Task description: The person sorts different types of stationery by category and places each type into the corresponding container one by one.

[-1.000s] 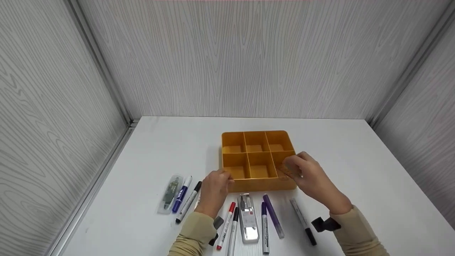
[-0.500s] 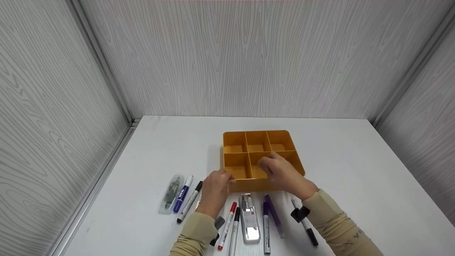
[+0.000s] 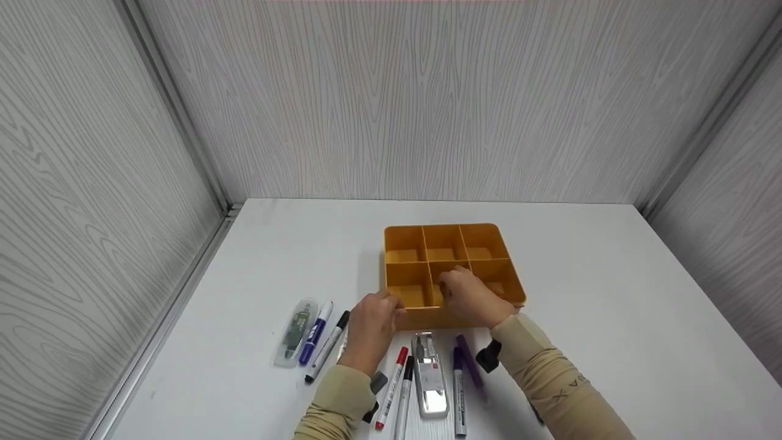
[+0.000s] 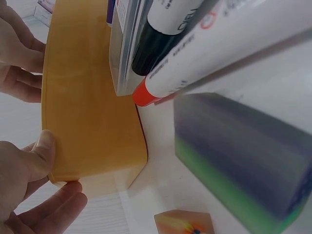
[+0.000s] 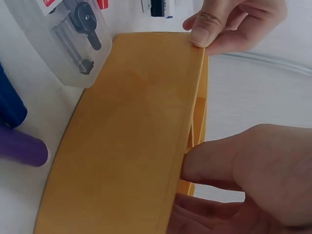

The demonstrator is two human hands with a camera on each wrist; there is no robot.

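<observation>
An orange box with six compartments stands on the white table, its front wall (image 3: pixel 421 319) facing me. At its front left corner, my left hand (image 3: pixel 371 324) pinches the rim, with the thumb (image 4: pixel 46 141) on the front wall. My right hand (image 3: pixel 473 297) reaches over the front wall into the front middle compartment. In the right wrist view, the fingers (image 5: pixel 209 161) of that hand pass behind the rim. Their tips are hidden, so whether they hold anything cannot be seen. The front right compartment (image 3: pixel 496 286) is visible beside the right hand.
Before the box lie a clear case with a compass (image 3: pixel 431 379), a red marker (image 3: pixel 391 388), a black-capped marker (image 3: pixel 404 397), and purple pens (image 3: pixel 469 360). Left of my left arm are a blue marker (image 3: pixel 314 333) and a clear case (image 3: pixel 296 333). A blurred purple-green block (image 4: pixel 239 156) lies nearby.
My right hand has moved left from the front right compartment to the front middle one, its sleeve now covering most of the right-hand black marker. My left hand stays on the corner.
</observation>
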